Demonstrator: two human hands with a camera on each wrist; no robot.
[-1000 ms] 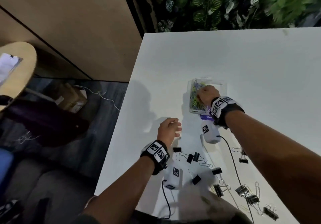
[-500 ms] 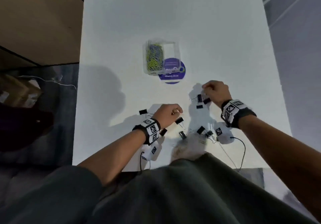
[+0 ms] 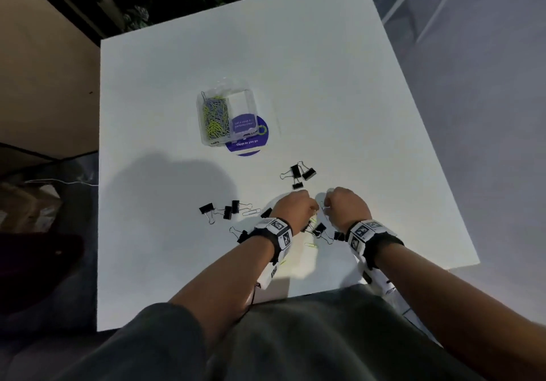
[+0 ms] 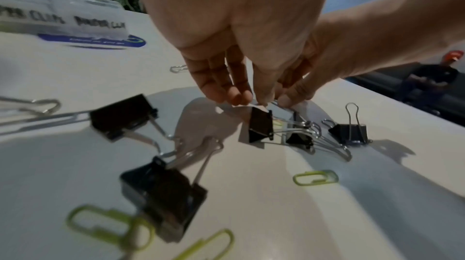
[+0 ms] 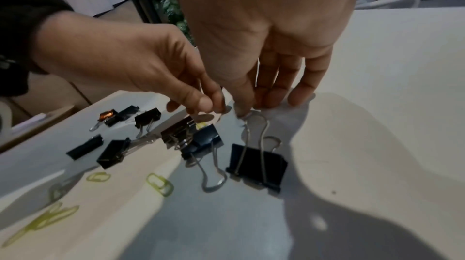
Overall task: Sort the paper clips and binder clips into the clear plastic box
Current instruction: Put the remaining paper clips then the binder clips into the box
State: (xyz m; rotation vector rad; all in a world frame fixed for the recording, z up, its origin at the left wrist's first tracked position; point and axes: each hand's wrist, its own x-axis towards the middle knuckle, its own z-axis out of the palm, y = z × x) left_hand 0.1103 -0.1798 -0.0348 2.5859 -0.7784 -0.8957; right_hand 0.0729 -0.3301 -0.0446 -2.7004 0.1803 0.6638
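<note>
Both hands work fingertip to fingertip low over the surface [image 3: 325,85] — right hand [image 5: 264,49] pinching a binder clip's [image 5: 256,165] wire handle, left hand [image 4: 239,41] pinching something small I cannot identify — clear plastic box [image 3: 226,116] lying ahead, slightly left, nearer the left

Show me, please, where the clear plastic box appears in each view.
Head: the clear plastic box sits left of centre on the white table.
Left wrist: top left corner, blurred.
Right wrist: not in it.
Shared landmark: the purple sticker under the box; only the table shows in all three.
</note>
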